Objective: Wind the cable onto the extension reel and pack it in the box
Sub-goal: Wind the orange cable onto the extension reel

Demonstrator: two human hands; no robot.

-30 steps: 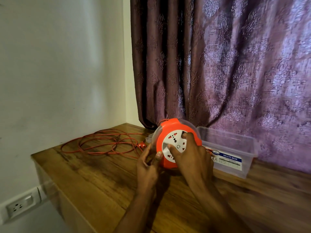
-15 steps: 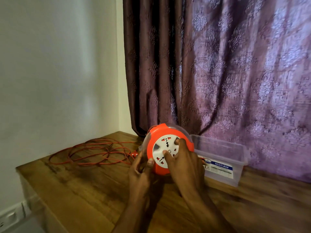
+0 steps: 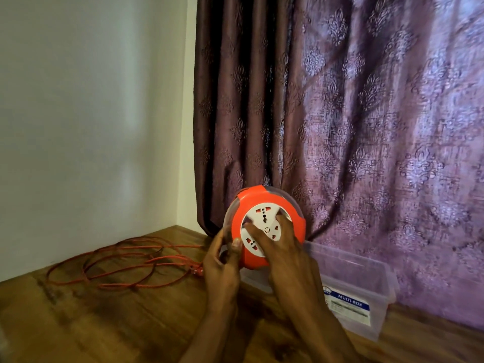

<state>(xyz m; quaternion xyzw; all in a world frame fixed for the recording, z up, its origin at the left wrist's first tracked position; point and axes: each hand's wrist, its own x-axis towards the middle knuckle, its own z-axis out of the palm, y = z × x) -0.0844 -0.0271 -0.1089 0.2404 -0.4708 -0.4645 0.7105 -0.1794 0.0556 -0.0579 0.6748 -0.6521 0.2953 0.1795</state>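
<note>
Left hand [image 3: 222, 260] gripping reel [image 3: 264, 226] rim, right hand [image 3: 282, 247] flat on its face, before box [image 3: 366, 305].

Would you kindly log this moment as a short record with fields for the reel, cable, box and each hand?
reel: orange extension reel, upright, white socket face toward camera
cable: orange cable, loose loops on wooden table, left of reel
box: clear plastic box, open, behind right forearm
left hand: grips reel's left edge
right hand: fingers spread on socket face
</note>
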